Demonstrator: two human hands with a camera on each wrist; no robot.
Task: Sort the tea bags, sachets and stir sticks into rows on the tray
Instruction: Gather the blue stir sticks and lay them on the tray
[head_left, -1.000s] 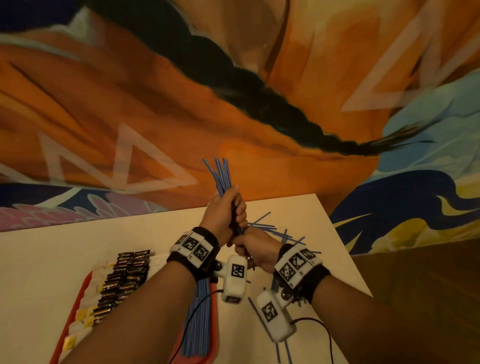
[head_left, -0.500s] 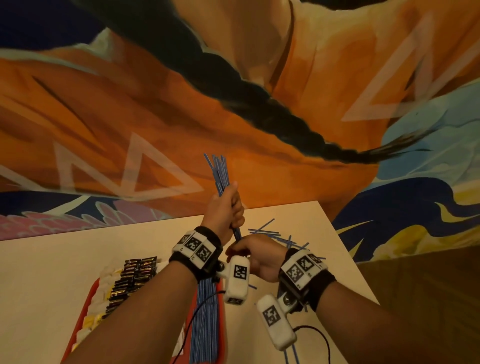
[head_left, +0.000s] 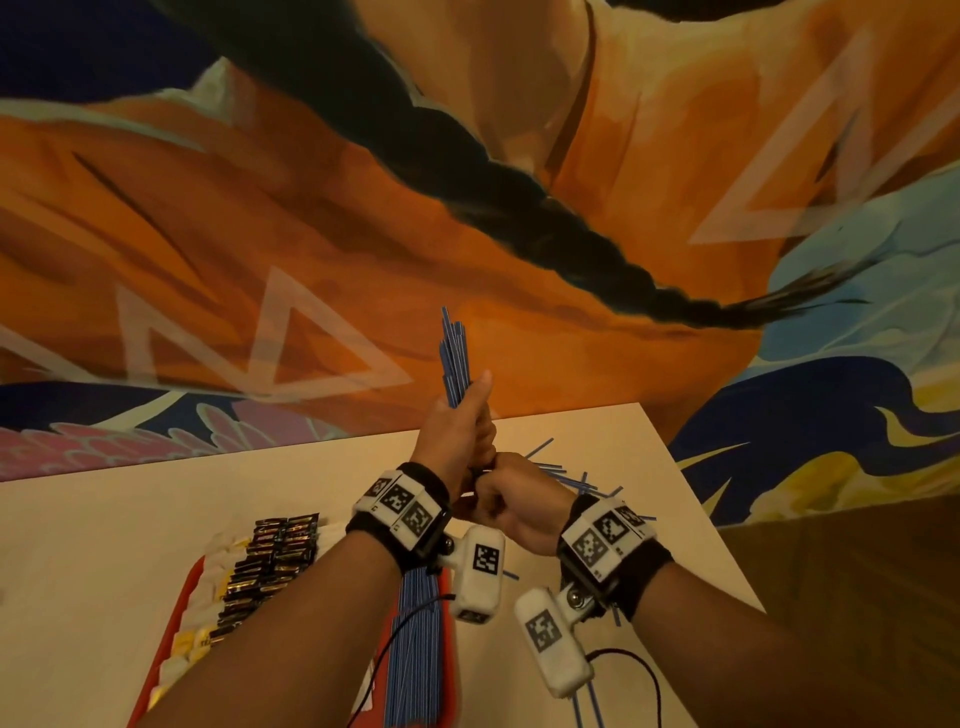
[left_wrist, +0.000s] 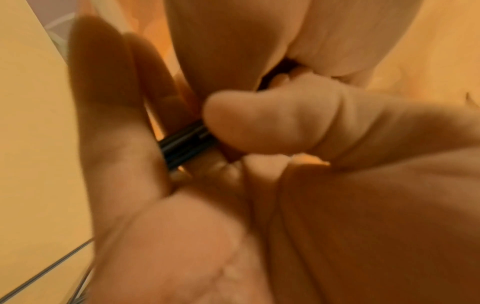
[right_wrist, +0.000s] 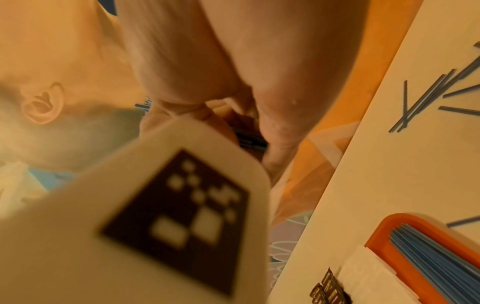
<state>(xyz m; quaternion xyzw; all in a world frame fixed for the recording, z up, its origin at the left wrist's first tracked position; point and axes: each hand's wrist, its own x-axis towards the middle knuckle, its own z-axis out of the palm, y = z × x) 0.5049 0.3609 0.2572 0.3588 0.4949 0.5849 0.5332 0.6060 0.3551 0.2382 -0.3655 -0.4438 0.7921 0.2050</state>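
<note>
Stir sticks vanish inside left hand; right hand's grip seems hidden.

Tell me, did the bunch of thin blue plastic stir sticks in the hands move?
Cannot tell. The bunch of thin blue plastic stir sticks stands nearly upright in both hands above the pale table's far edge in every head view; the camera itself shifted.

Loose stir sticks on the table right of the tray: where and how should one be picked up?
Judging by pose, take a loose stick near its middle with a fingertip pinch from above, the grip across its thin width. The sticks lie flat and crisscrossed on the table, so choose one lying on top or apart. Both hands now hold the bundle.
</note>
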